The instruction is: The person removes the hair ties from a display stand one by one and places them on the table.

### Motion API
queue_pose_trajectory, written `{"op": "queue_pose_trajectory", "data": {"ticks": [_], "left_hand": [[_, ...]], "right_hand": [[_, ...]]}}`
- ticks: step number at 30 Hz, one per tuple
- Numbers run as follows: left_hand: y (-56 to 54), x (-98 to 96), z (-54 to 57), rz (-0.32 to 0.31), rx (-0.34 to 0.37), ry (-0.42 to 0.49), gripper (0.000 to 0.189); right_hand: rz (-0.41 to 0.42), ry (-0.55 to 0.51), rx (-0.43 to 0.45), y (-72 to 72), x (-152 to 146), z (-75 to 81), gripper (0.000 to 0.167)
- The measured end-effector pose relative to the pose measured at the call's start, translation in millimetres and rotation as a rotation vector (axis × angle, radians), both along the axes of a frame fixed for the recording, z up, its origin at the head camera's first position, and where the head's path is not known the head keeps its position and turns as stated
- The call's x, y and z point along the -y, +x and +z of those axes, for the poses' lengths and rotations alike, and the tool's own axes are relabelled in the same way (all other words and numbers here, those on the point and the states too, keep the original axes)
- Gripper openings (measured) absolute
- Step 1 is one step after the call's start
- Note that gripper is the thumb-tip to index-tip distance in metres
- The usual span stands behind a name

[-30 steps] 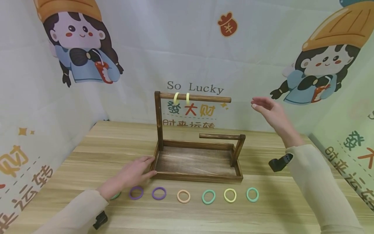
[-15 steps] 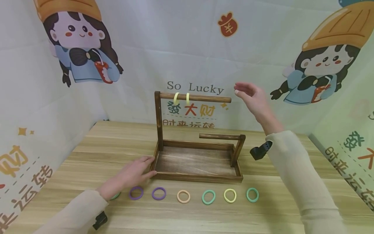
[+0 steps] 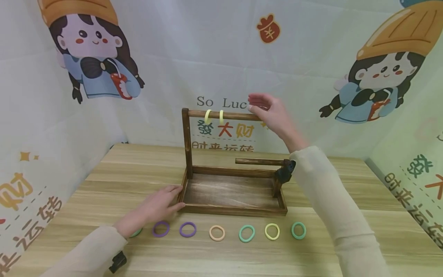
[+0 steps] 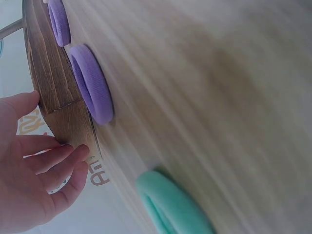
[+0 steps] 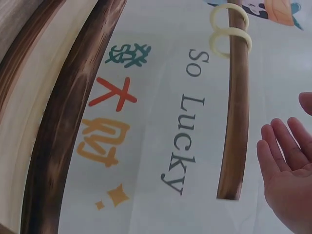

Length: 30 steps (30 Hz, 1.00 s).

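A dark wooden rack has a shallow tray (image 3: 235,209), a tall post with an upper bar (image 5: 236,122), and a short post with a lower bar (image 3: 259,161). Two pale yellow hair ties (image 5: 234,41) hang on the upper bar. My left hand (image 4: 34,170) touches the tray's left end with thumb and relaxed fingertips. Above the upper bar's free end is my right hand (image 3: 271,113), fingers loosely bent and holding nothing; in the right wrist view it appears beside the bar, apart from it.
In front of the tray lies a row of hair ties: purple (image 3: 188,229), orange (image 3: 217,233), green (image 3: 247,233), yellow (image 3: 272,231) and others. One green hair tie (image 4: 173,204) is partly under my left wrist in the head view. Printed cloth (image 3: 194,46) stands behind the table.
My right hand has moved left and slightly up, from right of the rack to over the upper bar's free end. My left hand and the hair ties have stayed put.
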<state>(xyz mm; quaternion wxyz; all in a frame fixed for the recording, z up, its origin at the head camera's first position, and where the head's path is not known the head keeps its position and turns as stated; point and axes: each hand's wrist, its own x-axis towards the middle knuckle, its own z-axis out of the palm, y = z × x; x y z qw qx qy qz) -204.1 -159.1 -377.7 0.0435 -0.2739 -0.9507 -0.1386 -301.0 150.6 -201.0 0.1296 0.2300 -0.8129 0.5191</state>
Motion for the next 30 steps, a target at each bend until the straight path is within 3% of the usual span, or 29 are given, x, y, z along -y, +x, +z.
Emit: {"op": "queue_pose_trajectory", "data": {"ticks": [8, 18, 30], "left_hand": [[0.5, 0.7, -2.1, 0.004, 0.004, 0.001, 0.056], [-1.2, 1.0, -2.5, 0.011, 0.002, 0.001, 0.057], [-0.9, 0.4, -2.0, 0.013, 0.012, -0.003, 0.056]], "right_hand": [[-0.010, 0.157, -0.062, -6.8, 24, -4.6, 0.040], [0.014, 0.254, -0.072, -10.3, 41, -5.0, 0.045], [-0.014, 0.434, -0.028, -10.9, 55, -8.4, 0.054]]}}
